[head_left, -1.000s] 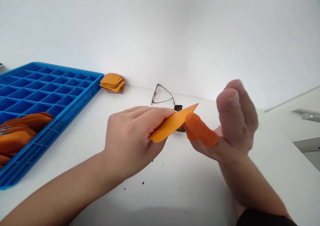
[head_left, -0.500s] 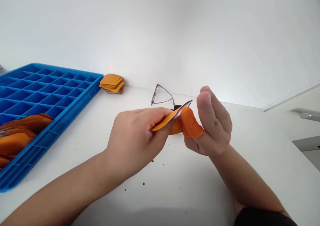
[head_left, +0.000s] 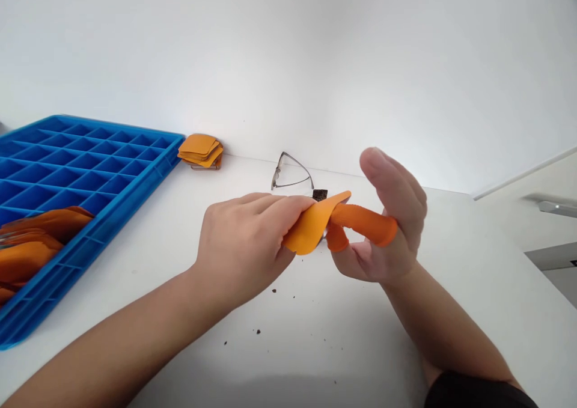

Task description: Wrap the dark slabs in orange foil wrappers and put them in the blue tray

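Note:
My left hand (head_left: pixel 246 243) is closed on a thin, bendy orange piece (head_left: pixel 311 225), gripping its left side between thumb and fingers. The piece is curved, and a little of a shiny silvery underside shows at its lower right edge. Orange finger covers (head_left: pixel 365 222) sit on the thumb and index finger of my right hand (head_left: pixel 396 234). Those two covered fingertips pinch the right edge of the piece, while the other fingers stick up away from it. A dark brown, rough-looking square (head_left: pixel 320 195) lies on the table just behind the piece, partly hidden.
On the left is a blue compartment tray (head_left: pixel 135 182) with several orange pieces (head_left: pixel 36 246) heaped in its near part. A stack of orange pieces (head_left: pixel 201 148) stands by the wall, and eyeglasses (head_left: pixel 293 182) lie behind my hands. Dark crumbs (head_left: pixel 258 331) dot the white table (head_left: pixel 279 360).
The orange piece has turned so its broad orange face shows instead of its edge. My right index finger has straightened, and the raised fingers have shifted slightly right. More of the dark square is visible.

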Action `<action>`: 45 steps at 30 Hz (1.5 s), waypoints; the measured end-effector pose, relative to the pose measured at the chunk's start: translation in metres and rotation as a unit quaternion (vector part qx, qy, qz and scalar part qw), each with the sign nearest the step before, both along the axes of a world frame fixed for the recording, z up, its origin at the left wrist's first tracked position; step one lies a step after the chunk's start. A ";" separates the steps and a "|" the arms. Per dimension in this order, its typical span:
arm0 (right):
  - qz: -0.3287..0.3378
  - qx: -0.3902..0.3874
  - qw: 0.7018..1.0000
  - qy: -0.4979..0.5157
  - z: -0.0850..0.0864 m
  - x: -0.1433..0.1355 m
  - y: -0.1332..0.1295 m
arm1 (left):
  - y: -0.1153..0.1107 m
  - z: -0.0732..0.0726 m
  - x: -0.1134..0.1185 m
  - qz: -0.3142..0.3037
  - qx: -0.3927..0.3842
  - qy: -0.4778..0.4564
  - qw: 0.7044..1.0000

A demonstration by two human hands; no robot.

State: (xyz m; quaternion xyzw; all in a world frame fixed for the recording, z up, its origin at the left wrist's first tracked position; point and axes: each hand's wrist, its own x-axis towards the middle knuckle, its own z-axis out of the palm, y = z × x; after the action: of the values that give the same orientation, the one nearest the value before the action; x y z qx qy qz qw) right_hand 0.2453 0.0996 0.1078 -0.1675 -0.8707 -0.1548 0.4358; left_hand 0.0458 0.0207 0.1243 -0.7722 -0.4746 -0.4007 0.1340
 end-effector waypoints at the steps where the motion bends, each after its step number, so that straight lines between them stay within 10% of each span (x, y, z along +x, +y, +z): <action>1: 0.011 0.047 0.998 0.027 0.005 -0.002 -0.003 | 0.001 -0.001 0.000 0.005 0.022 0.016 1.000; 8: 0.067 0.124 0.989 0.052 0.022 -0.002 -0.012 | 0.005 -0.003 0.002 -0.003 0.130 0.068 0.989; 13: 0.084 0.114 0.989 0.050 0.019 -0.004 -0.010 | 0.020 -0.008 -0.002 -0.156 0.018 -0.040 0.987; 18: 0.075 0.008 0.997 0.010 0.020 -0.007 -0.020 | 0.033 -0.022 0.002 -0.403 -0.273 -0.211 0.848; 22: 0.069 -0.045 0.996 -0.036 0.023 -0.003 -0.028 | 0.030 -0.032 0.012 -0.469 -0.346 -0.265 0.768; 33: 0.067 -0.048 0.994 -0.065 0.028 0.003 -0.033 | 0.032 -0.042 0.017 -0.456 -0.129 -0.272 0.837; 45: 0.081 0.006 0.995 -0.055 0.021 -0.002 -0.024 | 0.033 -0.023 0.003 -0.256 -0.067 -0.154 0.952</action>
State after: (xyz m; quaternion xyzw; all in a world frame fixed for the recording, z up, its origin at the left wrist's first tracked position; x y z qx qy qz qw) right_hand 0.2430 0.0756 0.1283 -0.0848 -0.9033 -0.1327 0.3990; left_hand 0.0489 0.0540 0.1018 -0.8041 -0.3013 -0.5026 -0.1000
